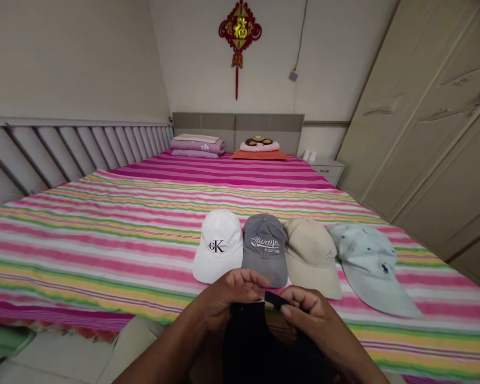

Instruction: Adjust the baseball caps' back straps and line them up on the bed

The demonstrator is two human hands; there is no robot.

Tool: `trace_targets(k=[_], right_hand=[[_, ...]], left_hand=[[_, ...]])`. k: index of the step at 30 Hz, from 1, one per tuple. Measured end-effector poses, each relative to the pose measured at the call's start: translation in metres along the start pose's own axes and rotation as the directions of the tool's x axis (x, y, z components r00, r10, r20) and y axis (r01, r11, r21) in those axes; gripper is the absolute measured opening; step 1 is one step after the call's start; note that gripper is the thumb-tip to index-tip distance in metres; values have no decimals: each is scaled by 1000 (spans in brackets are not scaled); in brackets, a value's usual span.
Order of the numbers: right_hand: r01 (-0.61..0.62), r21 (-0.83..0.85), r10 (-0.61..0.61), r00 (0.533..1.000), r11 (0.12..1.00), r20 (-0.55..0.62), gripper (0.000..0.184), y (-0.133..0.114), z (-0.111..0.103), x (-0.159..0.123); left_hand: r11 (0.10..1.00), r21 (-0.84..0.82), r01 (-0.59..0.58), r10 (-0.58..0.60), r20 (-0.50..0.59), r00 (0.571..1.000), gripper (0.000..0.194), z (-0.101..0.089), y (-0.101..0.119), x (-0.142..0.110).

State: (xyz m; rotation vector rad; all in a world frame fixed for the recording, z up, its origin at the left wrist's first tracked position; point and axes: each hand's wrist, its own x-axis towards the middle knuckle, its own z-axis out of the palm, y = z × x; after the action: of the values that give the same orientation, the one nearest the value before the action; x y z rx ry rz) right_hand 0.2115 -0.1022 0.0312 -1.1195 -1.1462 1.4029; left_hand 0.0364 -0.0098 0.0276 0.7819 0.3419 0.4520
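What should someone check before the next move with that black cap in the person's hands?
1. Left hand and right hand both on the black cap: ok.
2. Black strap fastened: cannot tell, the fingers cover part of it.
3. Logo on the black cap: cannot tell, no front shows.
4. White cap, grey cap, beige cap and pale blue cap in one row on the striped bedspread: ok.
5. Left hand apart from the grey cap: cannot tell from this view.

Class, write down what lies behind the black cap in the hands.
Behind the black cap lie a grey cap and a beige cap on a striped bedspread; whatever lies directly behind it is hidden.
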Motion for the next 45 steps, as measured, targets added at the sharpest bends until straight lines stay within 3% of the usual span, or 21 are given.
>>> trace_targets(k=[2,6,10,14,18,23,29,36,40,43,45], right_hand=[[22,-2,-22,997,1000,-75,31,-5,5,2],[34,120,-22,995,992,-96,33,-1,8,5],[31,163,-14,994,986,-107,33,1,10,5],[43,149,-26,992,988,-120,32,-2,13,4],[65,139,-48,992,988,-120,35,-1,13,5],[64,156,-45,992,986,-121,35,4,14,6],[46,124,-26,987,991,-159,36,4,18,4],[60,170,-28,983,984,-182,35,7,16,5],[115,329,-42,974,937,-221,31,12,9,10],[257,518,-92,942,816,-322,28,13,2,14],[303,568,-90,924,765,-371,28,13,-1,15]], left_hand=[[1000,-29,-9,9,4,1000,31,1,2,-3],[989,-139,-41,47,36,998,45,-3,-2,-5],[992,-119,32,-31,13,999,38,-6,-13,-4],[986,-137,94,-86,68,994,31,-5,-21,-3],[990,-106,94,-90,39,995,17,-1,-22,-3],[994,-102,31,-32,-1,1000,28,-1,-23,-3],[995,-92,31,-36,-51,998,19,-6,-30,1],[997,-66,30,-41,-158,987,16,1,-32,4],[994,-88,-60,53,-83,995,23,-6,-32,2],[969,-168,-180,181,-10,983,31,-18,-32,-1],[954,-202,-220,219,-28,975,32,-24,-31,-2]])
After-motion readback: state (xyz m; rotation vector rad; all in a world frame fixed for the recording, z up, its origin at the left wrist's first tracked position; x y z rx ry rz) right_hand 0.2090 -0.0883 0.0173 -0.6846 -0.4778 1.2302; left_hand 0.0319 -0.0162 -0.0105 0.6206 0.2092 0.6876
